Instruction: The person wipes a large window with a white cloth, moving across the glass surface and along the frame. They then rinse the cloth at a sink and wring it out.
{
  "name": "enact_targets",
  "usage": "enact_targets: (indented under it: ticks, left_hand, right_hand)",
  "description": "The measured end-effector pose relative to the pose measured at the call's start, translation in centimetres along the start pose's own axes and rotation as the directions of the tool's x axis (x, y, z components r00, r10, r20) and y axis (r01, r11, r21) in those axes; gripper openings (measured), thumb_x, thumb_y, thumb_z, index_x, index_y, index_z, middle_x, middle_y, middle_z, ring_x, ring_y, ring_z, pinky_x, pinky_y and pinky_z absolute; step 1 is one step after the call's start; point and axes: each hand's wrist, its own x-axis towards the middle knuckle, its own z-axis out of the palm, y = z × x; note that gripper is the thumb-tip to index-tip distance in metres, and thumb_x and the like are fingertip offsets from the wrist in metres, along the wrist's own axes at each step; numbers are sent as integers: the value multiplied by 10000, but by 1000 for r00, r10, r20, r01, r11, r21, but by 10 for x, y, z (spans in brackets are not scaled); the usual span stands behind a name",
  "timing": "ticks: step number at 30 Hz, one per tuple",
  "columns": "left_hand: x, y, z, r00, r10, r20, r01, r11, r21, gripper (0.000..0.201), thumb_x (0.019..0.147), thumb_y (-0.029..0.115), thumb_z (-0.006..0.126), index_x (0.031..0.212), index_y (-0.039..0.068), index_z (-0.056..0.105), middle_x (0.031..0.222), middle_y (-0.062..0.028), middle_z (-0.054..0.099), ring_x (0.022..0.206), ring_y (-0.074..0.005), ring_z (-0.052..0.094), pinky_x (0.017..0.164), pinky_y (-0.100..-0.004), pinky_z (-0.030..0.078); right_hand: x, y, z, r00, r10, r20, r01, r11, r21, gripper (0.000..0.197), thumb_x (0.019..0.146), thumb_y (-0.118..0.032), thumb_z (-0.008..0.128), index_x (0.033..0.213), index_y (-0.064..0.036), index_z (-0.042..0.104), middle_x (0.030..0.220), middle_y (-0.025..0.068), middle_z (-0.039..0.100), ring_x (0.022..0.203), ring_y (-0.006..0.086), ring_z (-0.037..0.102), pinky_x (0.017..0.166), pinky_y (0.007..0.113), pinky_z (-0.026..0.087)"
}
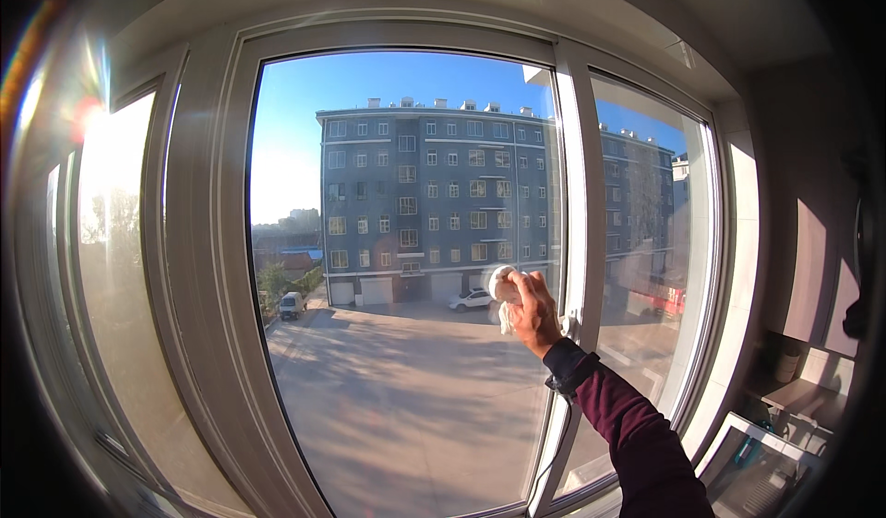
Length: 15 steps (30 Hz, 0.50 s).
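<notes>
My right hand (533, 310) is closed round a crumpled white cloth (501, 283) and presses it to the window pane (397, 380), near the pane's right side. Part of the cloth hangs below the fingers. The arm reaches up from the lower right in a dark maroon sleeve, with a dark band at the wrist. Just right of the hand, a small white latch (569, 322) sits on the upright window frame (574, 195). My left hand does not show.
A second pane (646, 269) stands right of the frame, and a sunlit pane (120, 269) at the far left. At the lower right are a shelf (801, 396) and a white-framed glass-fronted box (757, 467). Outside are a grey-blue building (369, 186) and parked vehicles.
</notes>
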Motion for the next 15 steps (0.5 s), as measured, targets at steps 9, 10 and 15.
enact_targets:
  ticks: [9, 10, 15]
  left_hand:
    - [3, 8, 6, 1000, -26, -8, 26, 1000, -2, 151, 855, 157, 674, 924, 90, 790, 989, -204, 760, 983, -420, 731, 789, -590, 596]
    - [3, 8, 6, 1000, -25, -9, 25, 1000, -2, 152, 857, 157, 673, 927, 90, 791, 991, -203, 761, 985, -419, 731, 790, -590, 596]
    - [5, 7, 6, 1000, -20, -3, 20, 1000, -2, 161, 863, 156, 668, 943, 94, 793, 1002, -198, 763, 996, -413, 732, 793, -590, 596]
  right_hand:
    - [219, -69, 63, 960, -82, -267, 61, 995, -83, 535, 862, -32, 771, 1366, -21, 592, 1223, 188, 672, 1108, 392, 670, 956, 459, 573]
    - [208, -93, 84, 950, -182, -254, 176, 983, -45, 532, 850, -9, 753, 1355, -7, 584, 1212, 196, 655, 1093, 402, 661, 942, 457, 576]
    - [64, -188, 171, 883, -468, 33, 453, 869, 198, 531, 792, 58, 765, 1288, -35, 600, 1128, 145, 591, 1004, 375, 639, 827, 450, 573]
